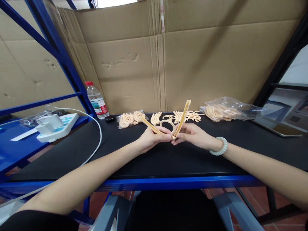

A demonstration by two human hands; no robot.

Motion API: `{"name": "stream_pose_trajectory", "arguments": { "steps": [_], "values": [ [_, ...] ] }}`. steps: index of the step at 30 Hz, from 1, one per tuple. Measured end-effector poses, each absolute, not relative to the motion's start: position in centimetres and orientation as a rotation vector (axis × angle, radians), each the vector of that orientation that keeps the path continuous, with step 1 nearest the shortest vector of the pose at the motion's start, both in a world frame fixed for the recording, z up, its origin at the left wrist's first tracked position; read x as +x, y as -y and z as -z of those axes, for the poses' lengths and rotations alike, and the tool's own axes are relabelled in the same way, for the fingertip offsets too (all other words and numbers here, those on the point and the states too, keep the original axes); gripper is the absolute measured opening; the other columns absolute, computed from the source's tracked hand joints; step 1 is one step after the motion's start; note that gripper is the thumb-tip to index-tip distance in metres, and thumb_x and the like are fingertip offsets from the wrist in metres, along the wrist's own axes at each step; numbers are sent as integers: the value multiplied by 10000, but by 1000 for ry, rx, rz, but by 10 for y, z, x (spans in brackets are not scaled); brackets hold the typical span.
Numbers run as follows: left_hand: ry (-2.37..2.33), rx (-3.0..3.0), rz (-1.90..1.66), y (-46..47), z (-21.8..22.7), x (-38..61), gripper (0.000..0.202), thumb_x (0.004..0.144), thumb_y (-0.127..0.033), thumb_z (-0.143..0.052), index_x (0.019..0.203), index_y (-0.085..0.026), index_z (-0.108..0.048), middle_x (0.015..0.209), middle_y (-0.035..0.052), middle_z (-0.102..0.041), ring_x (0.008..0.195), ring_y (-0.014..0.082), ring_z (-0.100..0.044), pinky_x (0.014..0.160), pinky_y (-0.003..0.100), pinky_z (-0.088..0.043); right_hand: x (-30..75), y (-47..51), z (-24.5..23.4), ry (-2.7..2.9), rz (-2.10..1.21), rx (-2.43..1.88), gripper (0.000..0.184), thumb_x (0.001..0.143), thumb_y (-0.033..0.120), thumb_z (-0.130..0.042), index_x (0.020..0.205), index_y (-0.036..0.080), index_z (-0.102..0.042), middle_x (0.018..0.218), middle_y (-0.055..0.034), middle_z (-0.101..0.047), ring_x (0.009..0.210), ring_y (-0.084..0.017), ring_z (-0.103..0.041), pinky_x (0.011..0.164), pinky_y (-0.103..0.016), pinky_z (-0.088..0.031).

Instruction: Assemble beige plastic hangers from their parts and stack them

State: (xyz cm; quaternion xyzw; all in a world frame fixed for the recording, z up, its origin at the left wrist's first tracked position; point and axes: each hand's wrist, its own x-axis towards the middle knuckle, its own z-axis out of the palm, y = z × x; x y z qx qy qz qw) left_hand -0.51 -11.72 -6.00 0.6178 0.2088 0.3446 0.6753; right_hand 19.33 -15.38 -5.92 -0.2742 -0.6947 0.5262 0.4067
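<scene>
Above the black tabletop, my left hand (154, 138) pinches a pale curved strip (150, 125), wood-like in look, that slants up to the left. A second strip (183, 115), standing steeply up to the right, is gripped by my right hand (192, 134). The lower ends of both strips meet between my fingertips, forming a V. A curved, hook-like piece (167, 122) of the same pale material arches between them; whether it is joined to them I cannot tell. My fingers partly hide the meeting point.
Behind my hands lie several loose curved strips (157, 118) and small pale pieces (193, 116). A bag of pieces (130, 119) lies left, another plastic bag (222, 112) right. A water bottle (97, 101), power strip (59, 128) and white cable (99, 134) are at left; cardboard (125, 70) stands behind.
</scene>
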Motion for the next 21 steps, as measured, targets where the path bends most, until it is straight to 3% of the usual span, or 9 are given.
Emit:
{"name": "stream_pose_trajectory", "arguments": {
  "steps": [6, 21],
  "values": [
    [-532, 1469, -921, 116, 64, -3, 192, 570, -173, -819, 723, -111, -722, 702, 44, -697, 660, 136, -639, 697, 268, -524, 192, 152, 61, 1706, -1263, -714, 211, 791, 304, -670, 911, 137, -624, 878, -60, -670, 785, -174, -683, 779, -362, -585],
    [-639, 1647, -1157, 125, 68, 2, 176, 636, -232, -783, 764, -128, -723, 757, 44, -702, 708, 156, -646, 725, 276, -529, 182, 155, 68, 1571, -1090, -797, 249, 740, 333, -712, 862, 137, -617, 794, -60, -685, 730, -197, -693, 725, -374, -601]
  ]
}}
